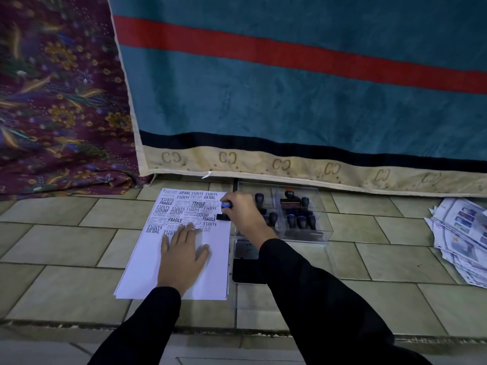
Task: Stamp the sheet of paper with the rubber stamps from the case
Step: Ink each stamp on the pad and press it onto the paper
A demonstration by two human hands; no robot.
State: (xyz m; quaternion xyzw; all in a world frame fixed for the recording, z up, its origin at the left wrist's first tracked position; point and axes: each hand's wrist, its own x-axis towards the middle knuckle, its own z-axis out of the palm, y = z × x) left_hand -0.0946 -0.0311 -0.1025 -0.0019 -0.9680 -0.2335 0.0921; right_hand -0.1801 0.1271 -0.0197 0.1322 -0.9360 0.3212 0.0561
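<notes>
A white sheet of paper (147, 264) lies on the tiled floor, its upper part covered with black stamped words such as FRAGILE and AIR MAIL. My left hand (181, 254) presses flat on the middle of the sheet, fingers spread. My right hand (243, 214) grips a black rubber stamp with a blue top (225, 206), its base down on the sheet's right edge. To the right stands a clear plastic case (320, 230) holding several black stamps (300, 219).
A black ink pad with its lid open (246, 270) lies just right of the paper, below the case. Loose printed leaflets (461, 241) sit at the far right. A teal rug with a red stripe (290, 101) and a patterned purple cloth (58, 101) hang behind.
</notes>
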